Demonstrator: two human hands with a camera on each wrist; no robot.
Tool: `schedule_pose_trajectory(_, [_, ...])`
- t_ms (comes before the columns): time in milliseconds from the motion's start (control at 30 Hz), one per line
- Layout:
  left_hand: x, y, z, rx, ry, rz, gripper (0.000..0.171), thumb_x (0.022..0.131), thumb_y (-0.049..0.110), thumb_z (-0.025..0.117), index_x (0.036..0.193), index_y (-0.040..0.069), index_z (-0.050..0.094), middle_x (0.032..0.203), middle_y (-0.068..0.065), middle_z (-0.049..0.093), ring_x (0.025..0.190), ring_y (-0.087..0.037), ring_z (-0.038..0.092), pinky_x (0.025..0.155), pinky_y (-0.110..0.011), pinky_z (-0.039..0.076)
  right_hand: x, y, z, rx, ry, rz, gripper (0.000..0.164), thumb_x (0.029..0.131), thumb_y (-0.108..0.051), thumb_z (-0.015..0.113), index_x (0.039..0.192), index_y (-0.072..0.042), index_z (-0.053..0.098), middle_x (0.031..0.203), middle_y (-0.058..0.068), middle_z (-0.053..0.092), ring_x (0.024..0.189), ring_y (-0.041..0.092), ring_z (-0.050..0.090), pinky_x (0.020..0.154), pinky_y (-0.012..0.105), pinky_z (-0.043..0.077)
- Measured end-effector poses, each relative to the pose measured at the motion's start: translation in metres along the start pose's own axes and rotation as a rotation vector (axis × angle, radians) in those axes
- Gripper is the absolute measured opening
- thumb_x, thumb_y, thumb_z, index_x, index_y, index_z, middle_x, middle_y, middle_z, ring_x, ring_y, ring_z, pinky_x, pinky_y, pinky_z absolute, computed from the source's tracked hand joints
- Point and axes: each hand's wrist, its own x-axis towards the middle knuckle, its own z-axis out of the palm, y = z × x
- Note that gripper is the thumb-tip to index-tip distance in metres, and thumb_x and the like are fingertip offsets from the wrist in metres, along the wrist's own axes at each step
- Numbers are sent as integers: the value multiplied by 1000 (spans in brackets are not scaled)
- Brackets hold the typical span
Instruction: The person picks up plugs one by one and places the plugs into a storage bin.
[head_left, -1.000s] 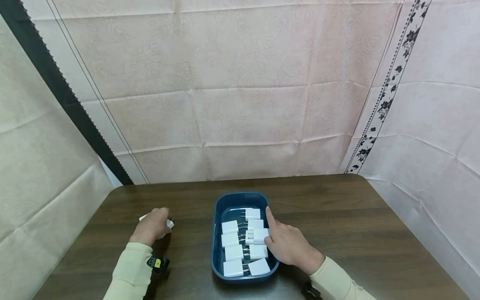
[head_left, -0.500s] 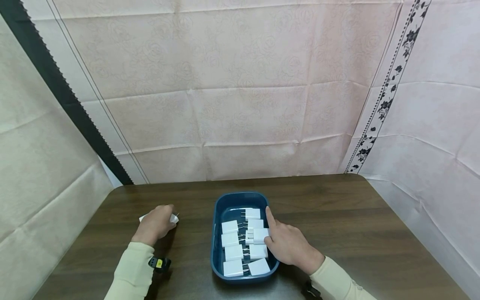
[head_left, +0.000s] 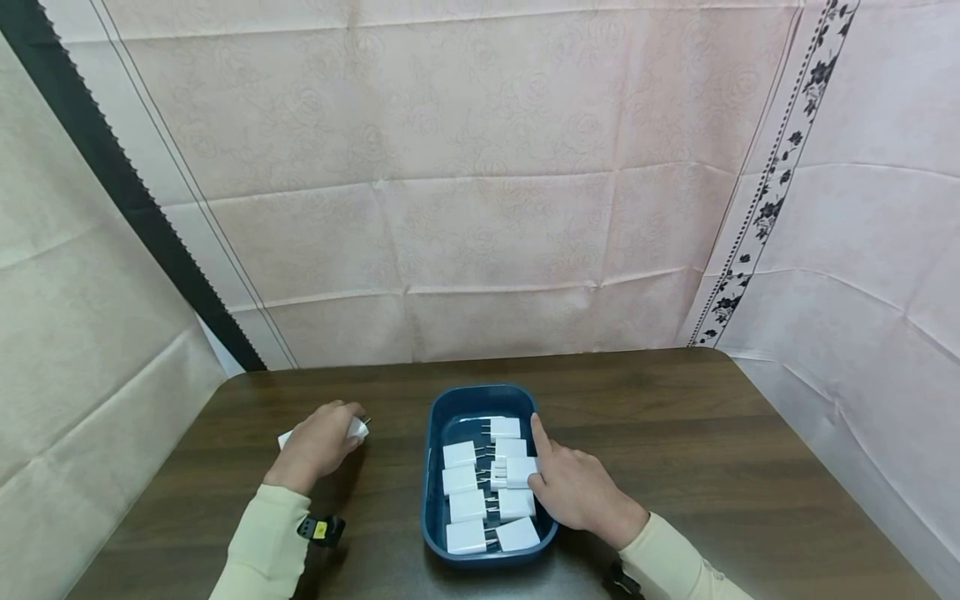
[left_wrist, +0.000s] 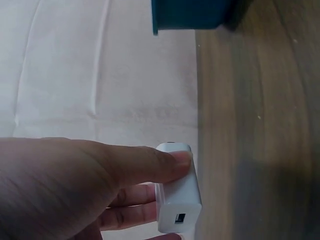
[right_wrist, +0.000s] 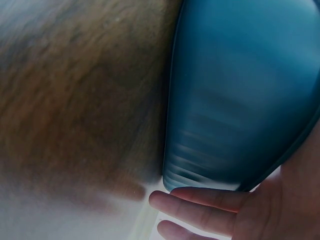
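My left hand [head_left: 318, 446] is raised over the left of the table and holds a white USB wall charger [left_wrist: 182, 200]. Its thumb presses one face, with fingers behind, and the port faces the wrist camera. Another white item [head_left: 284, 438] shows partly from behind that hand; the rest is hidden. Several white chargers [head_left: 467, 505] lie in two columns in a dark blue tray [head_left: 480, 393], prongs toward the middle. My right hand [head_left: 581, 492] grips the tray's right rim, thumb over the inner side and index finger along the edge. Its other fingers lie by the outer wall [right_wrist: 235, 100].
The brown wooden table [head_left: 720, 467] extends on both sides of the tray. A pale patterned cloth [head_left: 480, 208] hangs behind its far edge and along the sides. Each wrist wears a small black device [head_left: 321, 529].
My left hand has moved right and slightly away from me with the charger, toward the tray side. The white item behind it stays put. The right hand and tray have not moved.
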Motion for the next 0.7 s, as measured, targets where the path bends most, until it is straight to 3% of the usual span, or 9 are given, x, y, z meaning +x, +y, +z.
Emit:
schedule_pose_trajectory(300, [-4, 15, -7, 3, 37, 61, 37, 90, 11, 75, 125, 3, 68, 120, -19, 69, 98, -28, 66, 88, -54, 57, 0, 0, 0, -1, 1, 6, 75, 99, -27, 55, 160, 0, 19, 150, 19, 53, 93, 20, 67, 70, 34, 51])
schedule_pose_trajectory(700, [-12, 45, -13, 17, 86, 105, 40, 88, 11, 77, 127, 6, 67, 122, -17, 68, 100, -28, 66, 89, -53, 58, 0, -1, 0, 1, -3, 8, 75, 100, -27, 55, 160, 0, 19, 150, 19, 53, 92, 20, 66, 67, 33, 49])
